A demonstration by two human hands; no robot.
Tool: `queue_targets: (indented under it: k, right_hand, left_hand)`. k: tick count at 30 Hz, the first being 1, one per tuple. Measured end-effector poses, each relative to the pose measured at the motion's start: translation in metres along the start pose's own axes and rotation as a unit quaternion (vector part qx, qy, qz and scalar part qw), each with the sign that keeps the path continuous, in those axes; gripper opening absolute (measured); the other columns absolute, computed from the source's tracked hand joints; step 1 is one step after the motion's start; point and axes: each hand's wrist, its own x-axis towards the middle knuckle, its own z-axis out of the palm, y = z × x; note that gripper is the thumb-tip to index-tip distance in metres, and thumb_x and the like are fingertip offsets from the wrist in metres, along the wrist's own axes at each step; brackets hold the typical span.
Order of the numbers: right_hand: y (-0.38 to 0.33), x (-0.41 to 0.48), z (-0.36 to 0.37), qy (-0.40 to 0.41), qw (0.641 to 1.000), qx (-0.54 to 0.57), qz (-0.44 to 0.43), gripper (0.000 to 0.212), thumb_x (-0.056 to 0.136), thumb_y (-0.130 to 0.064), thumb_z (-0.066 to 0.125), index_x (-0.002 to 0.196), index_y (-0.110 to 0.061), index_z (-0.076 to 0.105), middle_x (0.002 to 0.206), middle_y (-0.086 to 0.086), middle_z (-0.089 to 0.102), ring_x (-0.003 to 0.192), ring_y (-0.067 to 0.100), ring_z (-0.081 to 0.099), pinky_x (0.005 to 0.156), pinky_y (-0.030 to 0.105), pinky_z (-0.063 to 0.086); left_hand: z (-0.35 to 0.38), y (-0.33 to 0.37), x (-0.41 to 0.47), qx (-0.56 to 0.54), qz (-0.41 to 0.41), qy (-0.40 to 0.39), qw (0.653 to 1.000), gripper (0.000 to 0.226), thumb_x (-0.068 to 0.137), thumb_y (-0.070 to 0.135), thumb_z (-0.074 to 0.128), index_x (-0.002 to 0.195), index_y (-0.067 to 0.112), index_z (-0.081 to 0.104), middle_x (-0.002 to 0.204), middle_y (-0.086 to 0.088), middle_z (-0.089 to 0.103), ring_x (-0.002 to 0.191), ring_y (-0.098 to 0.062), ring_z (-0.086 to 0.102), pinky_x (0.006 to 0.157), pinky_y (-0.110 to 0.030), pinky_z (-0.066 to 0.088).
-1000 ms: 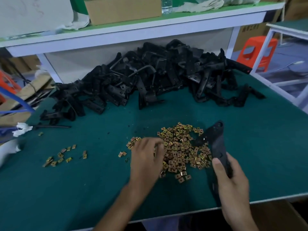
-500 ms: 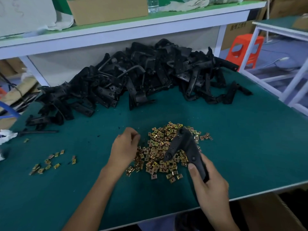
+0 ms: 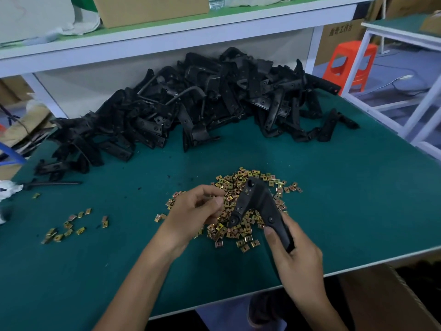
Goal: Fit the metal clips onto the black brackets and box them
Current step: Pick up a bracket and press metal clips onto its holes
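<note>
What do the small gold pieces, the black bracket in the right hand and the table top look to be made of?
Clips: thin folded metal with a yellowish plated finish; they glint.
Bracket, held by the right hand: matte black, likely moulded plastic, possibly coated metal; dull surface, rounded edges.
Table top: dark green mat, perhaps rubber; no shine.

Cardbd box point(image 3: 340, 41): "工作台", rest illeg.
</note>
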Motion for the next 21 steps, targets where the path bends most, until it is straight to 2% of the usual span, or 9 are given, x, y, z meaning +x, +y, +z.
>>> queue_targets:
  k: [4, 7, 11, 17, 21]
  right_hand:
    - [0.001, -0.001, 0.000, 0.008, 1.000, 0.007, -0.006, 0.043, 0.089, -0.048, 0.063, 0.130, -0.034, 0.065, 0.103, -0.025, 0.071, 0.096, -0.010, 0.063, 0.075, 0.004, 0.042]
    - [0.002, -0.001, 0.001, 0.011, 1.000, 0.015, -0.009, 0.043, 0.089, -0.047, 0.064, 0.130, -0.034, 0.066, 0.106, -0.025, 0.071, 0.098, -0.010, 0.063, 0.077, 0.004, 0.042]
    - [0.004, 0.000, 0.002, 0.014, 1.000, 0.024, -0.011, 0.047, 0.087, -0.050, 0.062, 0.131, -0.032, 0.066, 0.109, -0.022, 0.072, 0.099, -0.009, 0.064, 0.079, 0.005, 0.043]
    - [0.007, -0.001, 0.003, 0.013, 1.000, 0.018, -0.014, 0.048, 0.089, -0.055, 0.060, 0.131, -0.035, 0.064, 0.107, -0.022, 0.072, 0.097, -0.008, 0.064, 0.076, 0.004, 0.042]
    - [0.009, -0.001, 0.004, 0.021, 1.000, 0.015, -0.018, 0.047, 0.089, -0.054, 0.060, 0.132, -0.036, 0.062, 0.107, -0.024, 0.070, 0.096, -0.011, 0.062, 0.076, 0.002, 0.040]
  left_hand:
    - [0.005, -0.001, -0.006, 0.012, 0.001, -0.029, 0.999, 0.021, 0.095, 0.009, 0.068, 0.095, 0.026, 0.080, 0.082, 0.000, 0.069, 0.074, -0.011, 0.062, 0.075, -0.026, 0.055]
    - [0.007, -0.003, -0.009, 0.039, 0.016, -0.024, 0.999, 0.022, 0.095, 0.012, 0.068, 0.095, 0.031, 0.080, 0.078, 0.001, 0.066, 0.071, -0.011, 0.056, 0.071, -0.026, 0.049]
    - [0.008, -0.003, -0.012, 0.047, 0.043, -0.018, 0.998, 0.023, 0.099, 0.013, 0.062, 0.104, 0.030, 0.075, 0.074, 0.009, 0.062, 0.068, -0.008, 0.052, 0.066, -0.021, 0.046]
    - [0.006, -0.003, -0.015, 0.092, 0.072, -0.032, 0.993, 0.030, 0.106, 0.017, 0.049, 0.115, 0.037, 0.069, 0.069, 0.004, 0.046, 0.069, -0.011, 0.046, 0.067, -0.022, 0.040]
    - [0.009, -0.004, -0.017, 0.075, 0.081, -0.023, 0.994, 0.024, 0.104, 0.016, 0.051, 0.113, 0.031, 0.067, 0.073, 0.009, 0.052, 0.071, -0.007, 0.049, 0.069, -0.020, 0.043]
